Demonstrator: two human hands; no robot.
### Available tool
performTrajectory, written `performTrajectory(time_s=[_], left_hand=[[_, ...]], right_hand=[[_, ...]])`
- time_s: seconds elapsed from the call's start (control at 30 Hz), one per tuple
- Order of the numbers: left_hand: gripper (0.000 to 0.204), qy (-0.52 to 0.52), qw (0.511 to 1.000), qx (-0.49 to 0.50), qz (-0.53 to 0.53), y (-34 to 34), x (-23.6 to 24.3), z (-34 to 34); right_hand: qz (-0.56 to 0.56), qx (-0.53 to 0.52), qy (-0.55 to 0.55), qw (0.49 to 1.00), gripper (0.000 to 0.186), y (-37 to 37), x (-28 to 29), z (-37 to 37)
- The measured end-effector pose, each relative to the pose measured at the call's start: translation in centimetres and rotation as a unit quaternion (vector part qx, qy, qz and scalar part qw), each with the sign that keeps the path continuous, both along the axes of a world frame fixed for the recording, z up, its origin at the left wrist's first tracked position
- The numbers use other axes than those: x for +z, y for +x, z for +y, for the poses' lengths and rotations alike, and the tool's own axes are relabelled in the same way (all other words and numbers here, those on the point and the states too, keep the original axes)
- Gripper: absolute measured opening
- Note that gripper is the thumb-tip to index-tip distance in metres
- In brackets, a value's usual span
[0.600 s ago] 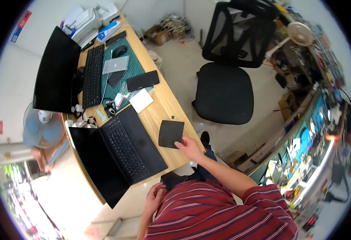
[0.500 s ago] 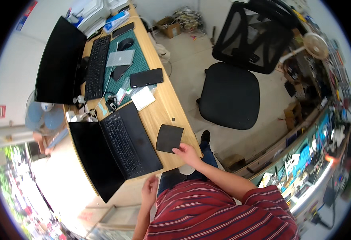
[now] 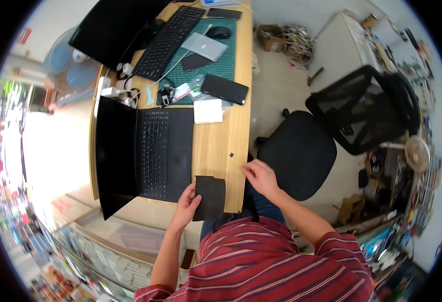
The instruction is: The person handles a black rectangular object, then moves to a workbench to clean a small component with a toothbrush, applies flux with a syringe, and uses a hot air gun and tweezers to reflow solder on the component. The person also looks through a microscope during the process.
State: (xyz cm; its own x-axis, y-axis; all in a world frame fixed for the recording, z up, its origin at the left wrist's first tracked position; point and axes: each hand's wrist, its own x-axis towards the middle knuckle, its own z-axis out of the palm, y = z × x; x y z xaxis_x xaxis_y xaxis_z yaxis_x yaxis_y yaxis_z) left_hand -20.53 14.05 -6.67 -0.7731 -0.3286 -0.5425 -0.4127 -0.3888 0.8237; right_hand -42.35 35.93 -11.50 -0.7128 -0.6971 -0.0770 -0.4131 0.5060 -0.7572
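Note:
A thin, dark, roughly square sheet (image 3: 210, 199) is gripped at its left edge by my left hand (image 3: 186, 205), thumb on top, over the desk's near end. Whether it is a single layer or a pouch, I cannot tell. My right hand (image 3: 262, 177) is at the desk's right edge, fingers loosely bent and a little apart, with nothing visible in them. Just beyond its fingertips a tiny black square piece (image 3: 231, 155) lies on the wooden desk (image 3: 218, 143). An open black laptop (image 3: 163, 153) sits left of the sheet.
Farther up the desk are a white square pad (image 3: 208, 111), a black phone (image 3: 224, 89), a green cutting mat (image 3: 231, 50), a mouse (image 3: 218, 32), a keyboard (image 3: 168, 43) and a monitor (image 3: 112, 30). A black mesh chair (image 3: 299, 153) stands to the right.
The dark sheet has passed from my right hand to my left. My right hand has moved off it to the desk's right edge. The view has turned.

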Motion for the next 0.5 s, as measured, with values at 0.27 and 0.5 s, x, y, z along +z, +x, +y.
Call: performTrajectory(time_s=[0.27, 0.5], left_hand=[[0.056, 0.036, 0.989, 0.127, -0.067, -1.9, -2.6, 3.2], [0.058, -0.176, 0.97, 0.139, -0.099, -3.9, -6.4, 5.3]], right_hand=[[0.224, 0.477, -0.065, 0.847, 0.047, -9.4, -3.1, -4.8], [0.257, 0.634, -0.117, 0.72, 0.058, -13.8, -3.7, -7.5]])
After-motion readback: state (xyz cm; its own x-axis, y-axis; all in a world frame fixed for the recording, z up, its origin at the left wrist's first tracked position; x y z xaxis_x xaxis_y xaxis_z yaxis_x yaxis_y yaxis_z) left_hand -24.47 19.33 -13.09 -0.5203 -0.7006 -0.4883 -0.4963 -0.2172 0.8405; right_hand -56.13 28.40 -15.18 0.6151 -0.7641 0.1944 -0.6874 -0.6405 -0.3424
